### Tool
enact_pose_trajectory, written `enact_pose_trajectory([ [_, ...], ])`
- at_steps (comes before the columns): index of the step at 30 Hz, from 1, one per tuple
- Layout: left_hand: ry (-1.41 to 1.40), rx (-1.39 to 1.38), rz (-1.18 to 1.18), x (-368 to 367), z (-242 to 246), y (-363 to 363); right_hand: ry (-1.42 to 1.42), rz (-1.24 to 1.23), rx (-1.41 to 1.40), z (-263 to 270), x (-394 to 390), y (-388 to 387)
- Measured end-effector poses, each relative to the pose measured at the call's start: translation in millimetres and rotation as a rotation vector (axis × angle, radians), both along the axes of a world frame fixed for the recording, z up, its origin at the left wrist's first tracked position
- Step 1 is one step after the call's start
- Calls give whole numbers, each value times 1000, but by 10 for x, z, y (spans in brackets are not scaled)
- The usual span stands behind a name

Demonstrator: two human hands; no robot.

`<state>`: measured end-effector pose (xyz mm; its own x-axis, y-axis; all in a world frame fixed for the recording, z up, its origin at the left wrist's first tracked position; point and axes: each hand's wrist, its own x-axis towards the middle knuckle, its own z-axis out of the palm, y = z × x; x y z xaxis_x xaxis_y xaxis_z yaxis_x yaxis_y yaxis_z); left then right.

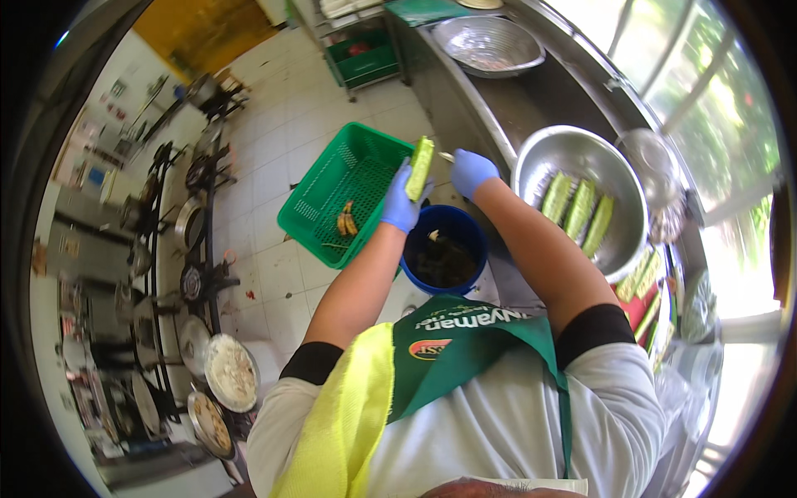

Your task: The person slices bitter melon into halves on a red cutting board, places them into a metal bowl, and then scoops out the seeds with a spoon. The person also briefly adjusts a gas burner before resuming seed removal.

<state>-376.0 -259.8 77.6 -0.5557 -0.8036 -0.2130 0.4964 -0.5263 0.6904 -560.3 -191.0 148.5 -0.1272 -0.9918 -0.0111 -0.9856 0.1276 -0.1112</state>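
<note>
My left hand (401,202), in a blue-violet glove, holds a lengthwise-cut half of a long green vegetable (421,167), its pale cut face showing. The vegetable looks like a zucchini or cucumber. My gloved right hand (473,173) is closed around a small utensil (446,157); only its pale tip sticks out, a short gap from the vegetable. Below both hands stands a blue bucket (484,252) with dark contents and a pale scrap. To the right, a steel bowl (529,159) holds three similar halves (580,208).
Behind my left hand is a green perforated crate (305,199) with bananas (347,221) in it. More cut halves lie on a red board (641,305) at the right. Another metal basin (489,43) sits on the steel counter (476,103). Burners (193,283) line the left.
</note>
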Motion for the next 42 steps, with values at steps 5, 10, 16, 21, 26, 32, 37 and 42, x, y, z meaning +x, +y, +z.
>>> enact_pose_trajectory([
  [5,-51,-99,-62,-245,136,135,-75,-112,97,95,319,-66],
  [10,-75,21,-122,-106,-111,-41,-63,150,187,-73,884,387],
  [16,-52,75,-115,37,141,65,-318,-202,51,-59,239,338],
  [21,-242,43,-276,105,411,111,-195,-141,-212,175,221,496],
  [26,-384,72,-326,213,491,296,-187,143,-278,-149,467,549],
  [32,-494,75,-477,1019,333,471,-189,10,-35,-695,196,497],
  [37,-673,158,-279,1187,215,632,-275,-43,186,-1186,267,629],
  [42,-536,-6,-361,551,642,766,-639,-251,270,-1384,364,902],
])
